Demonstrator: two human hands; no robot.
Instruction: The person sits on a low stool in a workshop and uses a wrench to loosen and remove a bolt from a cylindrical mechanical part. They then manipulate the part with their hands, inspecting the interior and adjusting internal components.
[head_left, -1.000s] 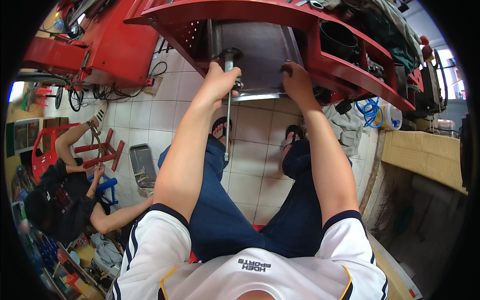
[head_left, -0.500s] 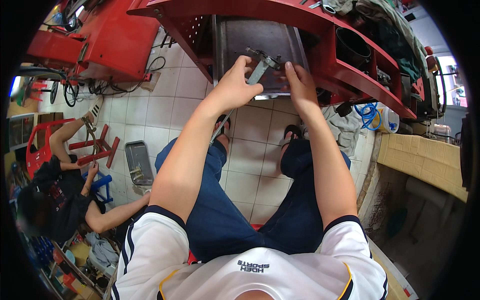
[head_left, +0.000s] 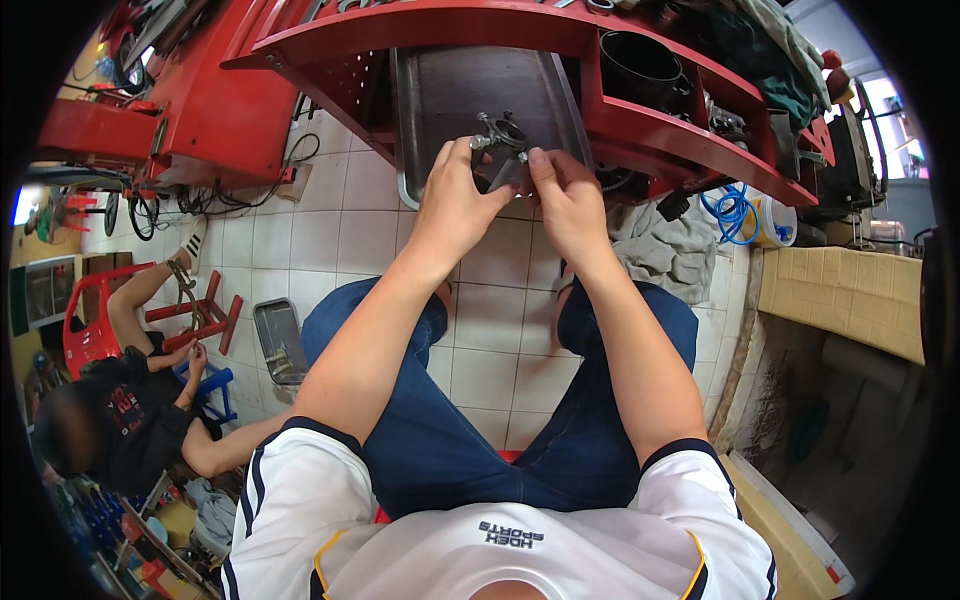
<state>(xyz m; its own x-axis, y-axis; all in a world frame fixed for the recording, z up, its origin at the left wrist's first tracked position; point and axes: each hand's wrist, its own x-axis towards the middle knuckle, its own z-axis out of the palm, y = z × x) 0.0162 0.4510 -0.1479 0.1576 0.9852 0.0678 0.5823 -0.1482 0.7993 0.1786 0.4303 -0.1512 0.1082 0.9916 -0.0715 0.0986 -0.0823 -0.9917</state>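
Raised since before, both hands, left hand (head_left: 455,200) and right hand (head_left: 565,195), grip a small grey flanged metal part (head_left: 503,135).

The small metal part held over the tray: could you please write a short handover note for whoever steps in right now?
Left hand: grips the small grey metal part from its left side.
Right hand: fingertips pinch the same part from the right.
Where: the part is held up in the air in front of the dark metal tray, which sits in the red workbench. A grey rag lies on the tiled floor to the right.
Done: the part is off the tray and in both hands.
Left: whatever is being adjusted on it looks unfinished; the detail is too small to tell.
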